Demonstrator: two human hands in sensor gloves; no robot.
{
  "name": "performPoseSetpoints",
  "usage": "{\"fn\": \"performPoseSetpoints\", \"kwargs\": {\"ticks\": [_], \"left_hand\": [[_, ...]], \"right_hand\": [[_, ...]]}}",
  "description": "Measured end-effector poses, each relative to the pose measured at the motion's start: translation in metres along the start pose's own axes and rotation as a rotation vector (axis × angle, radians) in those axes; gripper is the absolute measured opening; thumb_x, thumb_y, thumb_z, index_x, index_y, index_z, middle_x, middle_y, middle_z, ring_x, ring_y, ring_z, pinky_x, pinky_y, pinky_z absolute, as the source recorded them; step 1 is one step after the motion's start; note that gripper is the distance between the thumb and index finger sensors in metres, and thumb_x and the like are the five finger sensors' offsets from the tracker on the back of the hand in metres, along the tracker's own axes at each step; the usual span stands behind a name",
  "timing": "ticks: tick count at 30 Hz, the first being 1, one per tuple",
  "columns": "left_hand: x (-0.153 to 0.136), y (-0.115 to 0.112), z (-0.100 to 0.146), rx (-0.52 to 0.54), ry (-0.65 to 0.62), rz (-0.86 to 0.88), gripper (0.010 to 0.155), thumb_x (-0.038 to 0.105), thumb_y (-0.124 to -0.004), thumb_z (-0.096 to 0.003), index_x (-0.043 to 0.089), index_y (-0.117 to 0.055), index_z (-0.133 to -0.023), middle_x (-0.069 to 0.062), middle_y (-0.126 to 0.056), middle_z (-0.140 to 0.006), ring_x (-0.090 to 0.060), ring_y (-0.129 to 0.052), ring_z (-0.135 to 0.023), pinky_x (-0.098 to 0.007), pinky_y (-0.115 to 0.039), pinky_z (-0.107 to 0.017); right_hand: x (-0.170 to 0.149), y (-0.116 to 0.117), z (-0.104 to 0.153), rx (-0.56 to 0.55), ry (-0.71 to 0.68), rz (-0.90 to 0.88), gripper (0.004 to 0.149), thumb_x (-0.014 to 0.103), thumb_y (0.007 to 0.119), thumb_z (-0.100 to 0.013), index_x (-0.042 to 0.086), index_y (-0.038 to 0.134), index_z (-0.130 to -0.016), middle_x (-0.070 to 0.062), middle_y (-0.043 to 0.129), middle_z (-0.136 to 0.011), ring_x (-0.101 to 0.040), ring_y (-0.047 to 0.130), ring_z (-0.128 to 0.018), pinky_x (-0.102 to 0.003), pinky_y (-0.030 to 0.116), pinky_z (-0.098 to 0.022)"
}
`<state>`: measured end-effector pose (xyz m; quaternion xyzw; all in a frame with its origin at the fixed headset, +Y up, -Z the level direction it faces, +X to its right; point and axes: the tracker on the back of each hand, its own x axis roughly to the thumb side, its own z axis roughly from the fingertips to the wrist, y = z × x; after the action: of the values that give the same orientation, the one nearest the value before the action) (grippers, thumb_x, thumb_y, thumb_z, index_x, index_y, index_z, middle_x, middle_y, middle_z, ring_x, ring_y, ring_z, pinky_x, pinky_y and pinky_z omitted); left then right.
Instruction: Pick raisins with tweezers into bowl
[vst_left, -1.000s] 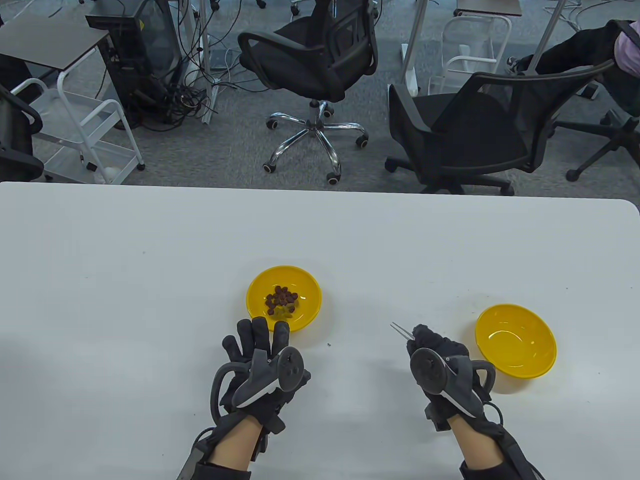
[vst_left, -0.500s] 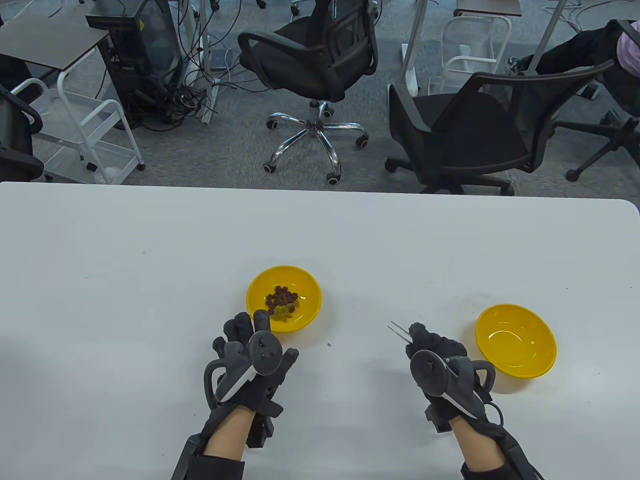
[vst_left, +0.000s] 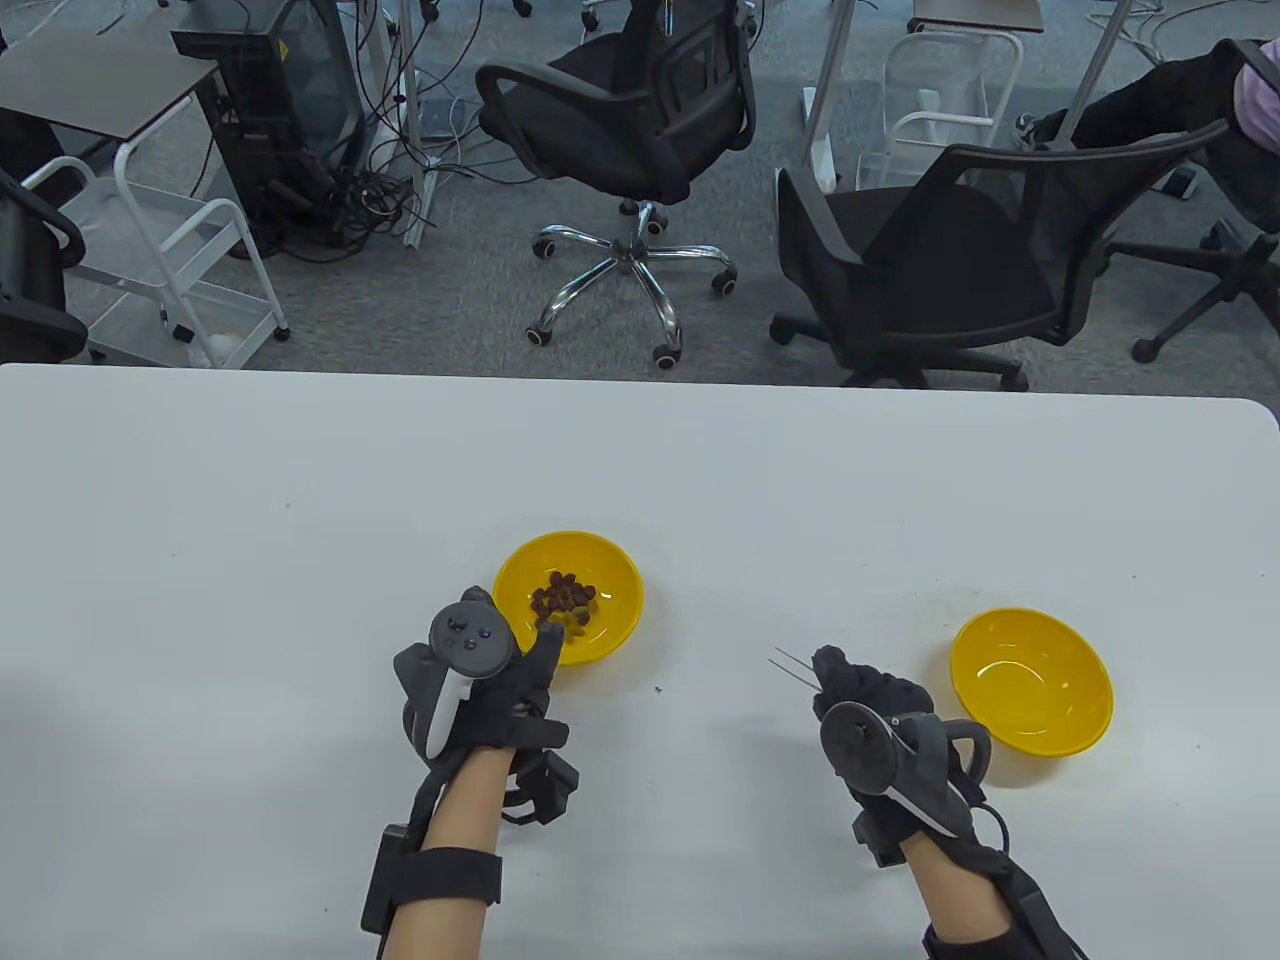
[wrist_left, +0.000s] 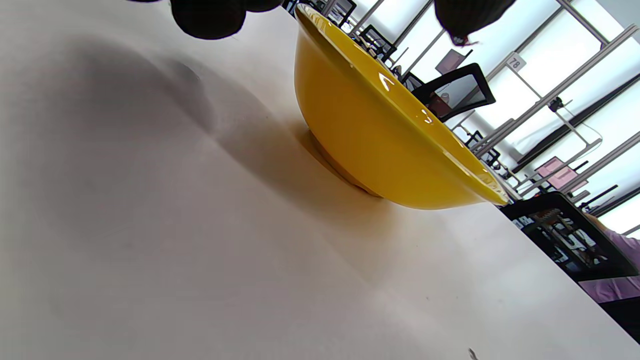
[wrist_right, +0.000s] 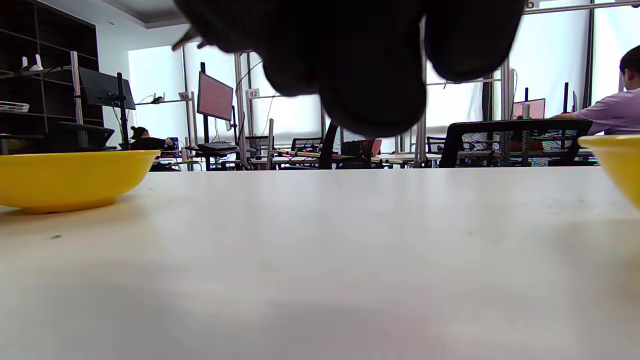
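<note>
A yellow bowl (vst_left: 618, 590) at table centre holds several dark raisins (vst_left: 562, 597) and a few paler ones. My left hand (vst_left: 515, 640) stands on edge at its near-left rim, with the thumb over the rim and the fingers hidden behind the tracker. In the left wrist view the bowl (wrist_left: 370, 130) sits between two fingertips (wrist_left: 207, 15) that hang above it without touching. My right hand (vst_left: 835, 675) grips thin metal tweezers (vst_left: 790, 663), tips pointing up-left just above the table. An empty yellow bowl (vst_left: 1031, 680) stands right of that hand.
A small dark crumb (vst_left: 657, 689) lies on the white table (vst_left: 300, 520) between my hands. In the right wrist view the raisin bowl (wrist_right: 70, 177) is at left and the empty bowl's edge (wrist_right: 617, 160) at right. Office chairs stand beyond the far edge.
My left hand has moved forward and left and rolled onto its edge, bringing its thumb over the raisin bowl's rim. My right hand and the tweezers have barely shifted.
</note>
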<state>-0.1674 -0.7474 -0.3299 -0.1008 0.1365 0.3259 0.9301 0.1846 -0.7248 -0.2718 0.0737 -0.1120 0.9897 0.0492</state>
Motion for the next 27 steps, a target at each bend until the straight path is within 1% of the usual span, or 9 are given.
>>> {"fn": "performPoseSetpoints", "kwargs": {"ticks": [4, 5, 7, 8, 11, 17, 19, 23, 27], "left_hand": [[0.005, -0.002, -0.014, 0.032, 0.054, -0.048, 0.085, 0.051, -0.055, -0.0586, -0.004, -0.011, -0.107, -0.04, -0.048, -0.109, -0.053, -0.075, -0.092, -0.067, -0.059, -0.065], [0.006, -0.002, -0.016, 0.035, 0.067, -0.056, 0.085, 0.05, -0.055, -0.0586, -0.004, -0.011, -0.107, -0.039, -0.051, -0.108, -0.048, -0.078, -0.089, -0.065, -0.061, -0.064], [0.007, 0.0, -0.023, 0.068, 0.087, -0.076, 0.084, 0.049, -0.057, -0.0583, -0.005, -0.016, -0.107, -0.035, -0.065, -0.103, -0.036, -0.093, -0.075, -0.059, -0.071, -0.06], [0.007, 0.0, -0.025, 0.064, 0.097, -0.078, 0.083, 0.048, -0.058, -0.058, -0.006, -0.018, -0.107, -0.034, -0.07, -0.1, -0.032, -0.097, -0.068, -0.056, -0.075, -0.057], [0.006, 0.001, -0.033, 0.054, 0.144, -0.078, 0.08, 0.045, -0.06, -0.0579, -0.008, -0.024, -0.106, -0.027, -0.084, -0.089, -0.024, -0.103, -0.055, -0.051, -0.081, -0.051], [-0.001, 0.004, -0.043, 0.04, 0.195, -0.063, 0.07, 0.037, -0.061, -0.0576, -0.01, -0.037, -0.104, -0.015, -0.097, -0.07, -0.013, -0.106, -0.036, -0.045, -0.086, -0.043], [-0.004, 0.003, -0.045, 0.03, 0.206, -0.049, 0.066, 0.035, -0.061, -0.0575, -0.011, -0.044, -0.102, -0.012, -0.1, -0.064, -0.012, -0.105, -0.033, -0.044, -0.087, -0.041], [-0.006, 0.001, -0.045, 0.022, 0.208, -0.04, 0.062, 0.035, -0.06, -0.0575, -0.011, -0.051, -0.099, -0.011, -0.102, -0.058, -0.011, -0.107, -0.028, -0.042, -0.088, -0.039], [-0.007, -0.001, -0.046, -0.001, 0.211, -0.019, 0.059, 0.033, -0.059, -0.0574, -0.01, -0.054, -0.097, -0.008, -0.105, -0.052, -0.008, -0.107, -0.022, -0.04, -0.09, -0.035]], "right_hand": [[0.001, 0.001, 0.0, 0.014, -0.008, 0.006, 0.053, 0.031, 0.072, -0.044, 0.012, 0.071, -0.093, -0.007, 0.086, -0.07, -0.019, 0.098, -0.049, -0.053, 0.074, -0.057], [0.002, 0.002, 0.0, 0.018, -0.01, 0.006, 0.053, 0.031, 0.072, -0.044, 0.012, 0.071, -0.093, -0.007, 0.086, -0.07, -0.019, 0.098, -0.049, -0.053, 0.074, -0.057], [0.002, 0.002, 0.0, 0.022, -0.013, 0.004, 0.053, 0.031, 0.072, -0.044, 0.012, 0.071, -0.093, -0.007, 0.086, -0.07, -0.019, 0.098, -0.049, -0.053, 0.074, -0.057], [0.003, 0.002, 0.0, 0.023, -0.015, 0.003, 0.053, 0.031, 0.073, -0.044, 0.012, 0.071, -0.093, -0.007, 0.086, -0.07, -0.019, 0.098, -0.049, -0.053, 0.074, -0.057], [0.003, 0.003, -0.001, 0.032, -0.021, -0.002, 0.053, 0.031, 0.073, -0.044, 0.012, 0.071, -0.093, -0.007, 0.086, -0.07, -0.019, 0.098, -0.049, -0.053, 0.075, -0.056], [0.003, 0.007, -0.002, 0.052, -0.019, -0.001, 0.053, 0.032, 0.073, -0.044, 0.012, 0.071, -0.093, -0.007, 0.086, -0.07, -0.019, 0.098, -0.049, -0.053, 0.075, -0.056], [0.003, 0.007, -0.002, 0.051, -0.014, -0.006, 0.053, 0.031, 0.073, -0.044, 0.012, 0.071, -0.093, -0.007, 0.086, -0.07, -0.019, 0.098, -0.049, -0.053, 0.075, -0.056], [0.001, 0.007, -0.002, 0.049, -0.005, -0.02, 0.054, 0.032, 0.073, -0.044, 0.012, 0.071, -0.094, -0.007, 0.086, -0.07, -0.019, 0.099, -0.049, -0.053, 0.075, -0.056], [0.001, 0.007, -0.002, 0.053, -0.001, -0.019, 0.054, 0.032, 0.073, -0.044, 0.012, 0.071, -0.093, -0.007, 0.086, -0.07, -0.019, 0.099, -0.049, -0.052, 0.075, -0.056]]}}
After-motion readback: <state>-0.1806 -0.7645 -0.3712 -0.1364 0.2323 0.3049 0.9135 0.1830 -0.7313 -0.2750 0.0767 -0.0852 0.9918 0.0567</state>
